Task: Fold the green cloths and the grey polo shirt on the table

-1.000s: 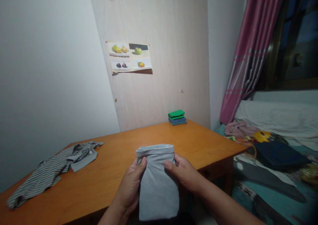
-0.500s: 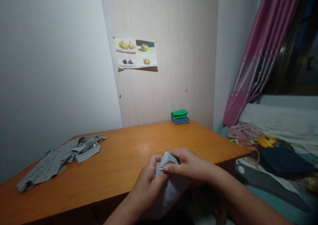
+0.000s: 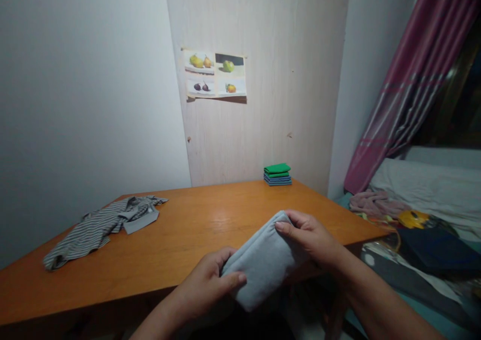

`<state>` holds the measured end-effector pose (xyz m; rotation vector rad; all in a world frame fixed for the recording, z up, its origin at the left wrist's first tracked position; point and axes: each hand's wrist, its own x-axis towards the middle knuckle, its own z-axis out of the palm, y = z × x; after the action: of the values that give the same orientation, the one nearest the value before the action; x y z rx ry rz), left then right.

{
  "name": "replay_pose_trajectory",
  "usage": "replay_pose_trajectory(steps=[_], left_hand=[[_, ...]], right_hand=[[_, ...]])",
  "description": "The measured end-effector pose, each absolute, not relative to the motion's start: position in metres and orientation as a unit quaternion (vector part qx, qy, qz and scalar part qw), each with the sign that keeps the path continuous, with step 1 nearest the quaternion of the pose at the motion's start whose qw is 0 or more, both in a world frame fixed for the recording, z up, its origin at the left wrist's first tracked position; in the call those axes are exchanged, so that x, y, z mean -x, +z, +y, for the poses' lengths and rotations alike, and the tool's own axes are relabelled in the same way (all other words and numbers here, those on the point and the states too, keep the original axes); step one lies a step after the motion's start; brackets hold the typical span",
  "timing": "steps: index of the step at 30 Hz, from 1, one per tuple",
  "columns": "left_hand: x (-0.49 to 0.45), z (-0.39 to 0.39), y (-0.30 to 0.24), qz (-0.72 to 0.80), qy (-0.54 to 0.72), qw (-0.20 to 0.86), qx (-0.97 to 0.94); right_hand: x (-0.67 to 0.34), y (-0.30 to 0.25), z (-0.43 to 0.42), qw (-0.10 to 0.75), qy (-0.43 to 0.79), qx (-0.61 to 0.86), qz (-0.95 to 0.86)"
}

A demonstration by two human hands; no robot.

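Observation:
A light grey folded piece of cloth [image 3: 265, 265] is held up at the table's near edge, tilted with its right end higher. My left hand [image 3: 210, 280] grips its lower left corner, thumb on the near face and fingers behind. At the upper right corner my right hand [image 3: 310, 235] pinches it the same way. The cloth forms a flat rectangle with layered edges along the top. Whether it is a garment cannot be made out.
On the orange wooden table [image 3: 203, 220], a striped shirt [image 3: 93, 227] lies spread at the left. A stack of green and blue folded cloths [image 3: 277, 175] sits at the far right corner. Right of the table is a bed [image 3: 443, 180] with a dark blue item [image 3: 439, 250].
My hands have moved apart, the right one up and rightward. The grey cloth, bunched between them before, is now stretched flat as a rectangle. The view has shifted slightly.

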<state>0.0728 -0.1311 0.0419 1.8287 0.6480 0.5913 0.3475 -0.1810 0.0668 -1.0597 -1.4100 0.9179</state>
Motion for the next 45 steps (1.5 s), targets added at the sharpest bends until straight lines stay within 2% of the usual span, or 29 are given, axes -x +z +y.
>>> replay_pose_trajectory(steps=[4,11,17,22,33,38,41,45], left_hand=[[-0.072,-0.133,0.049,0.264,0.258,0.529,-0.764],[-0.072,-0.142,0.046,0.285,0.349,0.49,-0.746],[-0.073,-0.14,0.042,0.269,0.308,0.527,-0.745],[-0.076,-0.138,0.041,0.266,0.333,0.492,-0.759],[-0.078,-0.133,0.027,0.296,0.385,0.577,-0.656],[-0.081,-0.132,0.047,0.297,0.32,0.627,-0.645],[-0.084,-0.133,0.068,0.309,0.336,0.582,-0.673],[-0.091,-0.133,0.094,0.317,0.364,0.467,-0.741]], right_hand=[[-0.347,0.063,-0.179,0.572,0.445,0.428,-0.54],[-0.353,0.06,-0.179,0.603,0.455,0.427,-0.497],[-0.358,0.053,-0.178,0.607,0.447,0.424,-0.502],[-0.355,0.048,-0.178,0.608,0.454,0.425,-0.494],[-0.35,0.044,-0.179,0.614,0.449,0.428,-0.488],[-0.35,0.043,-0.178,0.615,0.449,0.423,-0.492],[-0.35,0.045,-0.179,0.618,0.451,0.419,-0.489],[-0.351,0.048,-0.18,0.624,0.414,0.431,-0.504]])
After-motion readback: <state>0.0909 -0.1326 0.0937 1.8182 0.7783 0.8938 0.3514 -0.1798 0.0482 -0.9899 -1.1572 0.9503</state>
